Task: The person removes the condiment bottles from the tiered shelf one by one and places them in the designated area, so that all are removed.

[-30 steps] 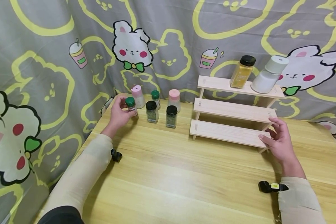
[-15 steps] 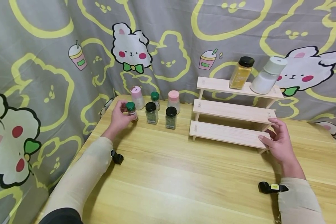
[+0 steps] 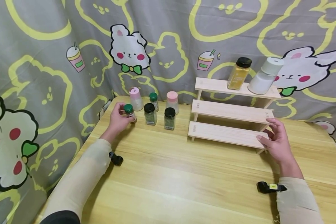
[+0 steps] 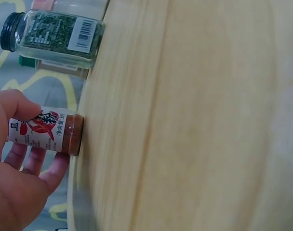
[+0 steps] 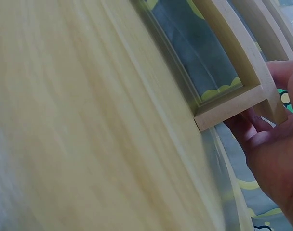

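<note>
1. A yellowish wood-grain table (image 3: 162, 180) before me.
2. Right of its centre, a three-tiered pale wooden rack (image 3: 231, 112); my right hand (image 3: 278, 141) grips its right end.
3. My left hand (image 3: 118, 119) holds a small green-capped jar of reddish-brown powder (image 4: 47, 131), near the far left corner.

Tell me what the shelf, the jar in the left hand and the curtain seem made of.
Shelf: pale, matte wood, by its grain; perhaps unvarnished.
Jar: clear and smooth, since red-brown contents show through near the base; either glass or plastic.
Curtain: matte printed fabric, by its soft folds; fibre unclear.
</note>
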A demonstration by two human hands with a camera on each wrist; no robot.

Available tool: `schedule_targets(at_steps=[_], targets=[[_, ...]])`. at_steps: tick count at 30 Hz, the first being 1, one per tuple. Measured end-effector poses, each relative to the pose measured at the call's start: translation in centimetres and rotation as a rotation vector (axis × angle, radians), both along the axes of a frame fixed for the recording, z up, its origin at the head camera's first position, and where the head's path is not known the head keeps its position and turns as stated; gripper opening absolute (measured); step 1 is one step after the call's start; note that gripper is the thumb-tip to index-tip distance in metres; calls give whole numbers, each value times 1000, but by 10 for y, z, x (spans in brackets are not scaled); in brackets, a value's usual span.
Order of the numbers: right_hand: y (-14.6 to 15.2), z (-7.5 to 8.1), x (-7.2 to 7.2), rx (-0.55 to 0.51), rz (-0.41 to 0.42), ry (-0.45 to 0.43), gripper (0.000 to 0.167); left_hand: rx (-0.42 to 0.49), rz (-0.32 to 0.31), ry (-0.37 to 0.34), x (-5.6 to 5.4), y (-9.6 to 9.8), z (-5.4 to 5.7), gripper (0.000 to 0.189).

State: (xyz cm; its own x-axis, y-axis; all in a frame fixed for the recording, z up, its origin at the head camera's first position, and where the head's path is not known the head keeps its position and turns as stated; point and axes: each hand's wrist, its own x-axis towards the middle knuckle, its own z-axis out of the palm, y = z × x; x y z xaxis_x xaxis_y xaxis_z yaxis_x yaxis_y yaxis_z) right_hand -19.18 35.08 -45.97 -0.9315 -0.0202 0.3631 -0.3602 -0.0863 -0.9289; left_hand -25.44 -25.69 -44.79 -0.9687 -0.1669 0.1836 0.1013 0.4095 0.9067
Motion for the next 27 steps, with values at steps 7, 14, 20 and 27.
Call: schedule_targets(at_steps=[7, 14, 20, 27], targets=[[-1, -2, 0, 15, 5, 3, 80, -17, 5, -8, 3, -2, -1, 61], [-2, -2, -2, 14, 16, 20, 80, -15, 3, -25, 5, -4, -2, 68], [-2, -2, -2, 1, 22, 28, 79, 2, 14, -39, 4, -3, 2, 74], [-1, 0, 0, -4, 12, 16, 79, 31, 15, -20, 0, 1, 13, 77]])
